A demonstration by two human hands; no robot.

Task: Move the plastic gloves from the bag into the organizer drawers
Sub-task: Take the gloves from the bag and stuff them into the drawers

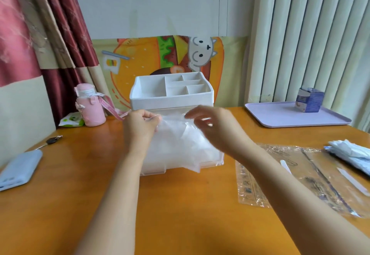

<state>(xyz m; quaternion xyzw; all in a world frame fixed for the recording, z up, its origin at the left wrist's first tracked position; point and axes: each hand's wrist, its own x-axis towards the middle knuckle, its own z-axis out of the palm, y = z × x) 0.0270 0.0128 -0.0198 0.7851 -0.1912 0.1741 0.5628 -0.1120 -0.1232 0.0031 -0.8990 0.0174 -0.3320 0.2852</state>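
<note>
Because the gloves (180, 144) are thin clear film bunched in one heap, their number cannot be told. They lie over the one drawer (202, 167) standing open in front of the organizer (172, 98), hiding most of it. Far left of the organizer one phone (20, 168) is cut off by the frame edge, with one key (51, 141), one green pack (72, 121) and one pink bottle (90, 104) nearer. The left hand (140, 125) pinches the heap's upper edge. The right hand (214, 128) is blurred above the heap, fingers curled; whether it holds film cannot be told. Six compartments show on the organizer's top. Right of it lie one clear bag (300, 176), one tray (280, 117) bearing one box (309, 100), and one white packet (352, 154), cut off.
</note>
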